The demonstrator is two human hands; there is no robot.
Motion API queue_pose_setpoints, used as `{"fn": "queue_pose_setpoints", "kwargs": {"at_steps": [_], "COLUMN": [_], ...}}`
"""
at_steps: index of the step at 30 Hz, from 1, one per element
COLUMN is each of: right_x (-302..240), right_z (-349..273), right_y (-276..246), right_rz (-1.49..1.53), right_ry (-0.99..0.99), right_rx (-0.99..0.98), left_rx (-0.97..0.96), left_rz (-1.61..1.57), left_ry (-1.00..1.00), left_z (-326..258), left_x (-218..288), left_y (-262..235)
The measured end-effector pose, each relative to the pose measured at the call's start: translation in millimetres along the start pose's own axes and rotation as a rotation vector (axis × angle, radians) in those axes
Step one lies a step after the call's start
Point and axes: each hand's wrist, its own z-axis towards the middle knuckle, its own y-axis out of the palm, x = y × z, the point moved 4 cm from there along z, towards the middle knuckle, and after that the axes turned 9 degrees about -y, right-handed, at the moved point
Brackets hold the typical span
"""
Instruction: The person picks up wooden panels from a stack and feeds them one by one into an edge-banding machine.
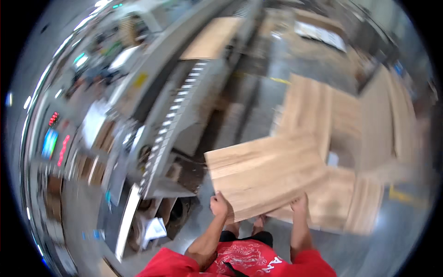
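Observation:
A light wood panel [263, 177] is held in front of my body, tilted with its left end toward the machine. My left hand [218, 204] grips its near left edge, fingers closed round it. Along the same near edge, farther right, my right hand [300, 202] is closed on the panel too. The fingers under the panel are hidden. Behind it and to its right lie more wood panels [307, 106], partly covered by the one I hold.
To the left runs a long machine with a roller conveyor [168, 122]; another wood panel [212, 38] lies at its far end. Stacked boards [387, 115] stand at the right. A control box with a lit screen [50, 143] is at far left. Much is blurred.

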Motion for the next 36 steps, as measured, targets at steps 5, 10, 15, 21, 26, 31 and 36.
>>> {"fn": "queue_pose_setpoints", "kwargs": {"at_steps": [5, 10, 15, 21, 26, 31, 36], "right_x": [28.9, 66.9, 159.1, 262.1, 352.0, 427.6, 468.1], "right_z": [-43.2, -211.9, -291.6, -361.7, -431.7, -452.9, -485.0], "right_y": [17.9, 59.2, 80.5, 140.0, 177.0, 206.0, 237.9], "right_rz": [-0.152, -0.136, -0.456, -0.709, -0.88, -1.008, -1.051], "right_ry": [0.11, 0.299, 0.369, 0.371, 0.383, 0.312, 0.234], "right_rx": [-0.202, -0.118, -0.561, -0.748, -0.877, -0.852, -0.809], "left_rx": [0.092, 0.29, 0.55, 0.691, 0.769, 0.717, 0.641], "left_rz": [0.005, -0.191, -0.299, -0.516, -0.714, -0.688, -0.781], "left_ry": [0.11, 0.144, -0.038, -0.159, -0.271, -0.365, -0.423], "left_z": [-5.6, -5.8, 9.8, 46.2, 68.3, 105.4, 142.7], "left_x": [53.4, -35.6, -183.2, -293.8, -380.6, -412.6, -420.6], "left_y": [-113.8, -269.8, -392.8, -471.9, -516.7, -553.9, -575.9]}}
